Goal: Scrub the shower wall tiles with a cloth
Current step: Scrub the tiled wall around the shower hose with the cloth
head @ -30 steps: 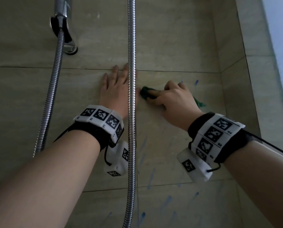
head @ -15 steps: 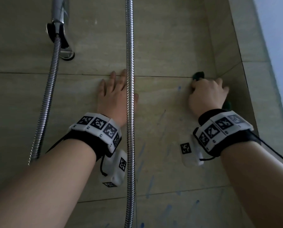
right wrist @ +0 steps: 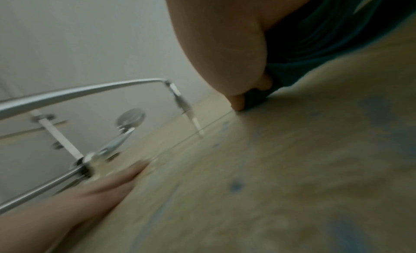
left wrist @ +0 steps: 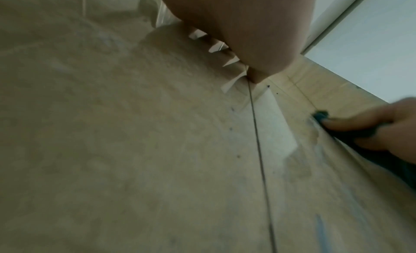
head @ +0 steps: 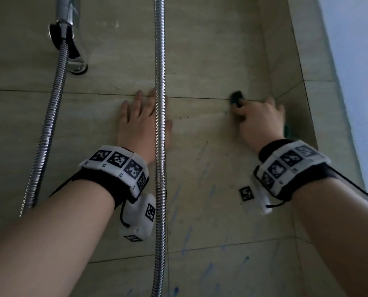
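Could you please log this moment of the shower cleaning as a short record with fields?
left hand: flat on the wall tiles, fingers spread, behind the hose
right hand: presses a dark green cloth to the tile near the corner
cloth position: at the horizontal grout line
shower hose: hangs straight down between the hands
second hose: at left, below the chrome fitting
blue marks: on the tiles below the hands
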